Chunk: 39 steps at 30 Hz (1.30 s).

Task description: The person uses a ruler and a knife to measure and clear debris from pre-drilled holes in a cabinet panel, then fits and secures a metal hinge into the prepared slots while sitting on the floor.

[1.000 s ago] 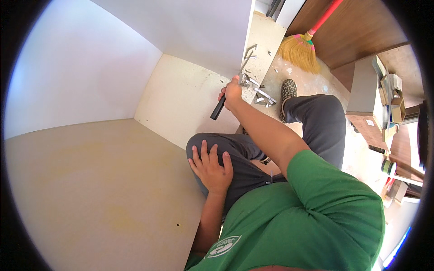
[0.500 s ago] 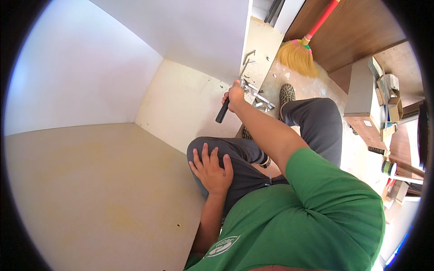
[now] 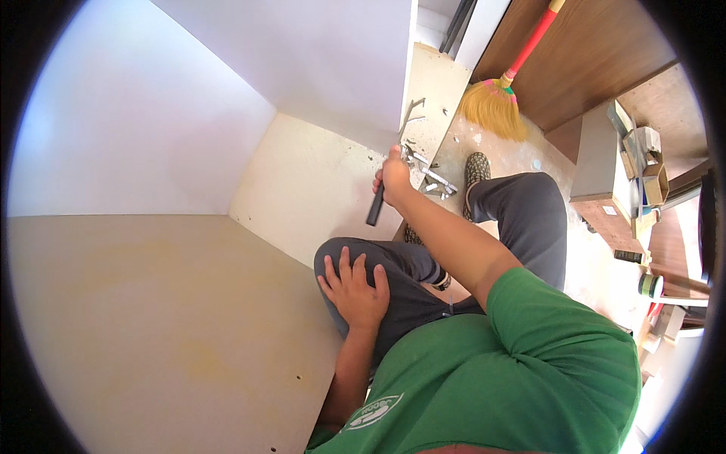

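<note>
My right hand (image 3: 394,178) is closed around a black-handled tool (image 3: 376,207) with a narrow metal shaft. The handle's end sticks out below my fist, and the shaft points away from me along the edge of a white upright panel (image 3: 333,68). What kind of tool it is, I cannot make out. Just right of the fist, several metal hardware pieces (image 3: 439,180) and small scraps lie on the pale base board (image 3: 302,174). My left hand (image 3: 357,293) rests on my bent left knee, fingers spread, holding nothing.
A straw broom (image 3: 495,106) with a red handle leans by a brown wooden panel (image 3: 597,53). At right stands a wooden box (image 3: 605,197) with small blocks and cartons on it. A large beige board (image 3: 166,318) fills the lower left. My shoe (image 3: 477,168) is on the floor.
My right hand and the tool sit slightly lower in the picture, with the handle more upright. The view has shifted a little. My left hand stays on the knee.
</note>
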Tool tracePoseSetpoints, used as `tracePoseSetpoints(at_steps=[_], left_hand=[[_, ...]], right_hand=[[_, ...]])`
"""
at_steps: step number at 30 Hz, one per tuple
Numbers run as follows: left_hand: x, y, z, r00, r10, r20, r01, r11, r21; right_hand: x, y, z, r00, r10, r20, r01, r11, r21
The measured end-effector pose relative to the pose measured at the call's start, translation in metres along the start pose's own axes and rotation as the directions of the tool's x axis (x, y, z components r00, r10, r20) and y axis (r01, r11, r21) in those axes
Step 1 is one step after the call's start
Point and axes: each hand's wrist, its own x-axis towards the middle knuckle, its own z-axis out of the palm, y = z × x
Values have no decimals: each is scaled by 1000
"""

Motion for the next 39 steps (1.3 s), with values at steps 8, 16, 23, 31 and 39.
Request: tracePoseSetpoints(at_steps=[8, 16, 23, 31, 39], left_hand=[[-4, -10, 0, 999, -2, -35, 3, 1000, 31], [-5, -9, -4, 999, -7, -47, 8, 1000, 14], [-7, -9, -1, 998, -5, -56, 6, 1000, 18], [0, -2, -6, 999, -39, 13, 39, 999, 28], [95, 59, 87, 956, -41, 290, 222, 750, -623]], right_hand=[[-109, -70, 69, 944, -273, 185, 241, 954, 175], [-133, -168, -37, 894, -350, 278, 367, 930, -8], [-129, -217, -178, 974, -195, 113, 214, 956, -200], [-90, -202, -201, 984, -47, 170, 66, 992, -108], [-71, -199, -201, 961, -216, 170, 264, 897, -354]])
